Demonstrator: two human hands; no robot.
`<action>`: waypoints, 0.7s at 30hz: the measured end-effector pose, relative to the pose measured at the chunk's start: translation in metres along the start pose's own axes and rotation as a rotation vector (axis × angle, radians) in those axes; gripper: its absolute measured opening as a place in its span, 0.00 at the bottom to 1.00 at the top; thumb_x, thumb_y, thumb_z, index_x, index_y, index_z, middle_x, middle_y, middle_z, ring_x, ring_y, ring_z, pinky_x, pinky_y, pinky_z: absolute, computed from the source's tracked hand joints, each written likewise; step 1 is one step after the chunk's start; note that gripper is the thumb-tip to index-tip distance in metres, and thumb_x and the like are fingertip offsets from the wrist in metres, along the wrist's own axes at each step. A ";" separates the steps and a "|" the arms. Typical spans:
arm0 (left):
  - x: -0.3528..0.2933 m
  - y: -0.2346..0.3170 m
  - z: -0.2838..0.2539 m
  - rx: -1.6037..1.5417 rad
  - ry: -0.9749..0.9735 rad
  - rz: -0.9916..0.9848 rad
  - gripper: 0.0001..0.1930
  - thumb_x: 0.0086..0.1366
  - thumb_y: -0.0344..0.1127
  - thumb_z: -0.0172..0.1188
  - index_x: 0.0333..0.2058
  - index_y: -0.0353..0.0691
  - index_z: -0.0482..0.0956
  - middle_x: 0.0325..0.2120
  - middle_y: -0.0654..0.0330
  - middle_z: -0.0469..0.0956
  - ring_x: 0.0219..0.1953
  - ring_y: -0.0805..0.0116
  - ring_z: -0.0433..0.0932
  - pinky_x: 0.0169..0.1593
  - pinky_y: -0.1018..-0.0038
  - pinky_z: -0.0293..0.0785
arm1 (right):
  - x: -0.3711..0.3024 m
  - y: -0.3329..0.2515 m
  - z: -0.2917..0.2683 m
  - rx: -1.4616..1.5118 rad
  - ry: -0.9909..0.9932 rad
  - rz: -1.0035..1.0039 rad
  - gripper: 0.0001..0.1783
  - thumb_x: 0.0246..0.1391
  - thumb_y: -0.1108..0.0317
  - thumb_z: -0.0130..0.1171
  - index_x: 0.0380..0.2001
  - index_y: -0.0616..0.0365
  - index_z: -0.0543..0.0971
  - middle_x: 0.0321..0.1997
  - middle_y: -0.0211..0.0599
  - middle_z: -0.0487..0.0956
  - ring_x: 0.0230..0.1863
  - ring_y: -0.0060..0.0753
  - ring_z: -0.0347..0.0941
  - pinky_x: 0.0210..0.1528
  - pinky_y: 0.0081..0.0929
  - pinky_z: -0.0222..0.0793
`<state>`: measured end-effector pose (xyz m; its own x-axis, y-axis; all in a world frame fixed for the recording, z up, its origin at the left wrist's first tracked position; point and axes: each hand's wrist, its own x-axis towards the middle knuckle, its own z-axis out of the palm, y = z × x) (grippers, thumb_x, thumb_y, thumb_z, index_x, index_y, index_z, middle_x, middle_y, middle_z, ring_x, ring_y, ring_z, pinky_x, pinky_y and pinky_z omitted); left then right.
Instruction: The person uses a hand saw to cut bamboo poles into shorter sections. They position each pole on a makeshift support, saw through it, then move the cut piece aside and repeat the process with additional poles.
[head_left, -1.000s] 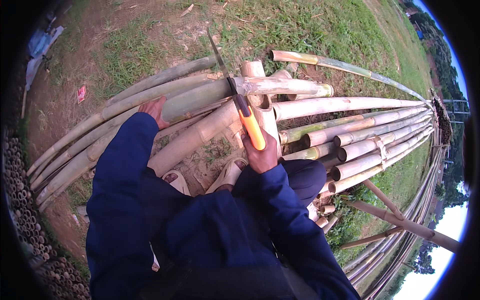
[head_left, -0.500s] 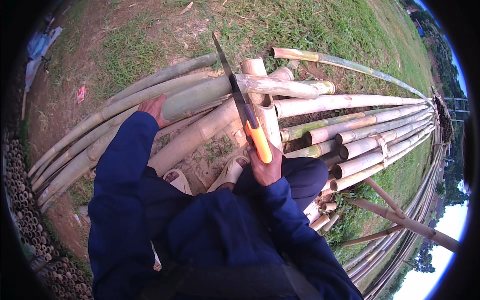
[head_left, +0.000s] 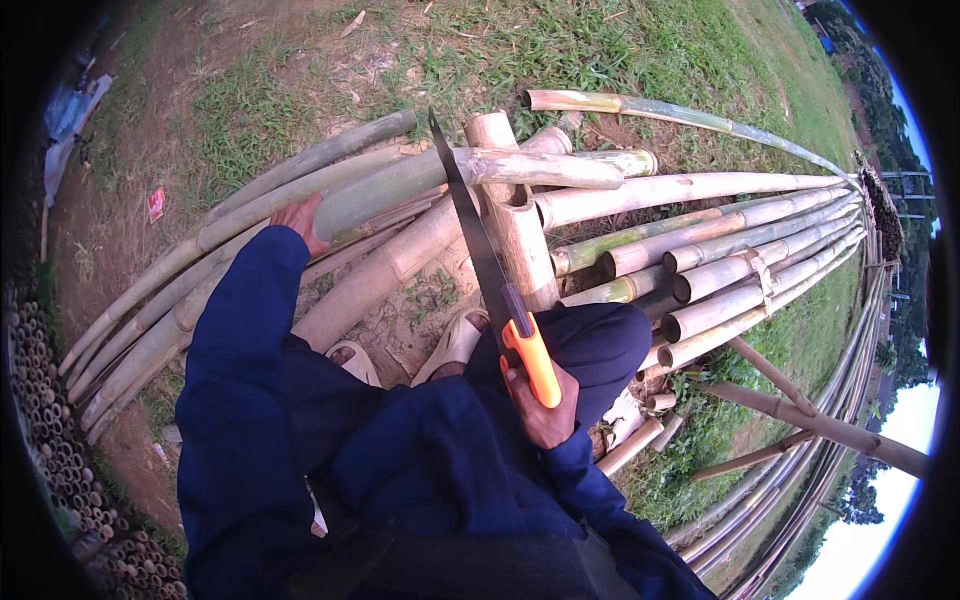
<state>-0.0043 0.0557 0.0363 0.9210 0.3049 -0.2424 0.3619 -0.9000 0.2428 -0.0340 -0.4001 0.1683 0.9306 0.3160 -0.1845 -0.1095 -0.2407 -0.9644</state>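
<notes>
The person's right hand (head_left: 548,408) has its fingers closed round the orange handle of a handsaw (head_left: 535,368), held over the right knee (head_left: 610,340). The saw's dark blade slants up and away to the left and crosses a bamboo pole (head_left: 545,168), its tip showing beyond the pole's far side; how deep the teeth sit cannot be told. The pole is grey-green on its left part and paler on its right, and it lies across a short bamboo support (head_left: 525,245), the blade passing just beside the support's left edge. The support's far end juts out past the pole, and its near end points toward the knee. The left hand (head_left: 300,220) is at the pole's left end; its fingers are partly hidden, so whether they are clamped there cannot be told. A thick bamboo length (head_left: 370,290) slants down to the left from the support's left edge, near the pale sandals (head_left: 460,345). Off the support's right edge a row of bamboo poles (head_left: 715,275) stretches away, cut ends facing the person, with short offcuts (head_left: 640,440) on the ground nearer the person.
</notes>
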 end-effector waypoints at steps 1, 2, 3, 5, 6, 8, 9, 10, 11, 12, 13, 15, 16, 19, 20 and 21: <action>-0.003 -0.001 0.002 -0.012 -0.007 0.014 0.44 0.40 0.44 0.79 0.58 0.39 0.73 0.43 0.40 0.83 0.50 0.38 0.81 0.55 0.52 0.77 | -0.009 0.000 -0.003 0.029 0.023 -0.020 0.12 0.63 0.77 0.61 0.49 0.68 0.81 0.32 0.25 0.79 0.28 0.14 0.70 0.33 0.16 0.69; -0.004 -0.001 0.005 -0.025 -0.014 0.027 0.44 0.39 0.43 0.78 0.58 0.39 0.73 0.43 0.40 0.83 0.49 0.37 0.81 0.55 0.52 0.78 | -0.009 -0.001 -0.007 -0.091 0.014 -0.048 0.08 0.64 0.77 0.60 0.44 0.68 0.81 0.31 0.27 0.78 0.27 0.16 0.71 0.34 0.19 0.73; -0.004 -0.001 0.007 -0.026 -0.062 -0.001 0.44 0.40 0.44 0.79 0.59 0.39 0.72 0.43 0.40 0.83 0.49 0.37 0.81 0.55 0.51 0.78 | 0.003 0.000 -0.006 -0.077 -0.016 -0.007 0.10 0.63 0.77 0.61 0.46 0.68 0.81 0.33 0.30 0.80 0.30 0.18 0.73 0.37 0.20 0.74; -0.003 0.011 -0.003 -0.006 -0.167 -0.031 0.44 0.42 0.44 0.79 0.59 0.39 0.70 0.43 0.39 0.83 0.49 0.37 0.81 0.55 0.50 0.77 | 0.049 0.008 0.011 -0.029 -0.048 0.082 0.14 0.61 0.78 0.61 0.50 0.68 0.81 0.38 0.37 0.84 0.36 0.23 0.78 0.42 0.23 0.74; -0.003 0.017 -0.003 -0.003 -0.178 -0.028 0.44 0.42 0.44 0.79 0.58 0.39 0.71 0.42 0.39 0.83 0.49 0.37 0.82 0.55 0.50 0.77 | 0.077 0.021 0.021 -0.015 -0.050 0.132 0.13 0.60 0.77 0.62 0.48 0.68 0.81 0.36 0.38 0.84 0.35 0.23 0.78 0.41 0.24 0.74; -0.003 0.018 -0.002 -0.002 -0.184 -0.052 0.43 0.42 0.44 0.79 0.58 0.39 0.71 0.41 0.39 0.83 0.48 0.37 0.82 0.55 0.51 0.78 | 0.098 0.034 0.032 0.007 -0.055 0.123 0.10 0.60 0.76 0.63 0.44 0.68 0.81 0.33 0.39 0.83 0.34 0.24 0.77 0.40 0.25 0.74; 0.000 0.015 -0.006 -0.007 -0.152 -0.016 0.43 0.42 0.44 0.79 0.57 0.39 0.71 0.41 0.39 0.83 0.48 0.38 0.82 0.54 0.51 0.78 | 0.090 0.036 0.032 0.014 -0.038 0.072 0.09 0.59 0.76 0.63 0.43 0.67 0.81 0.32 0.40 0.82 0.33 0.24 0.77 0.39 0.25 0.74; -0.002 0.009 0.001 -0.028 -0.133 0.005 0.43 0.42 0.44 0.79 0.57 0.38 0.71 0.40 0.39 0.83 0.48 0.38 0.82 0.54 0.51 0.78 | 0.077 0.041 0.031 0.008 -0.036 0.035 0.09 0.59 0.76 0.64 0.42 0.67 0.80 0.31 0.41 0.81 0.32 0.24 0.77 0.39 0.26 0.74; -0.007 0.000 0.007 -0.050 -0.111 0.012 0.42 0.42 0.44 0.79 0.57 0.38 0.71 0.40 0.39 0.83 0.47 0.38 0.82 0.54 0.52 0.78 | 0.052 0.018 0.022 -0.093 -0.059 0.000 0.11 0.59 0.77 0.64 0.46 0.67 0.81 0.34 0.38 0.83 0.34 0.23 0.77 0.41 0.25 0.74; -0.006 0.000 0.010 -0.037 -0.118 0.002 0.42 0.42 0.44 0.79 0.57 0.38 0.71 0.39 0.39 0.83 0.47 0.38 0.82 0.54 0.52 0.78 | 0.025 0.018 0.013 0.017 -0.056 0.136 0.15 0.60 0.77 0.63 0.50 0.67 0.81 0.38 0.34 0.84 0.37 0.22 0.78 0.43 0.24 0.75; -0.005 0.002 0.013 -0.026 -0.136 -0.004 0.42 0.42 0.44 0.79 0.57 0.38 0.71 0.39 0.39 0.84 0.47 0.38 0.82 0.54 0.52 0.78 | 0.003 0.017 0.003 -0.034 -0.053 0.084 0.17 0.61 0.78 0.61 0.54 0.67 0.80 0.41 0.31 0.83 0.39 0.20 0.77 0.45 0.22 0.75; -0.004 0.005 0.014 -0.004 -0.142 -0.007 0.42 0.41 0.44 0.79 0.56 0.38 0.72 0.39 0.39 0.84 0.47 0.38 0.82 0.53 0.52 0.78 | -0.004 0.007 0.003 0.004 0.000 0.147 0.14 0.62 0.78 0.61 0.50 0.67 0.80 0.38 0.31 0.82 0.37 0.20 0.76 0.43 0.23 0.74; -0.002 0.007 0.014 -0.003 -0.129 0.001 0.42 0.41 0.44 0.79 0.56 0.38 0.72 0.40 0.39 0.84 0.47 0.38 0.83 0.53 0.52 0.78 | -0.002 0.010 0.006 -0.009 -0.021 0.106 0.12 0.62 0.78 0.62 0.48 0.67 0.80 0.36 0.32 0.82 0.36 0.20 0.76 0.42 0.23 0.74; 0.005 0.005 0.009 -0.032 -0.142 0.018 0.41 0.41 0.43 0.78 0.55 0.38 0.73 0.40 0.39 0.84 0.47 0.38 0.83 0.53 0.53 0.79 | -0.002 0.020 0.022 -0.040 -0.028 -0.005 0.07 0.60 0.76 0.63 0.41 0.66 0.80 0.29 0.34 0.79 0.32 0.21 0.73 0.38 0.25 0.72; 0.006 0.003 0.008 -0.047 -0.154 0.016 0.40 0.41 0.43 0.78 0.55 0.38 0.73 0.40 0.39 0.84 0.47 0.38 0.83 0.53 0.53 0.79 | -0.004 0.019 0.019 -0.039 -0.014 0.040 0.07 0.60 0.76 0.63 0.41 0.66 0.80 0.29 0.34 0.79 0.31 0.22 0.73 0.38 0.25 0.72; 0.005 0.003 0.009 -0.036 -0.129 0.016 0.41 0.41 0.43 0.78 0.55 0.38 0.73 0.41 0.39 0.84 0.47 0.38 0.83 0.53 0.53 0.79 | -0.004 0.014 0.014 -0.038 -0.001 0.086 0.07 0.60 0.76 0.63 0.41 0.66 0.80 0.30 0.34 0.79 0.31 0.22 0.73 0.38 0.25 0.72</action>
<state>0.0001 0.0519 0.0268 0.9014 0.2458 -0.3565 0.3543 -0.8920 0.2808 -0.0444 -0.3922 0.1530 0.9180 0.2939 -0.2662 -0.1753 -0.3014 -0.9373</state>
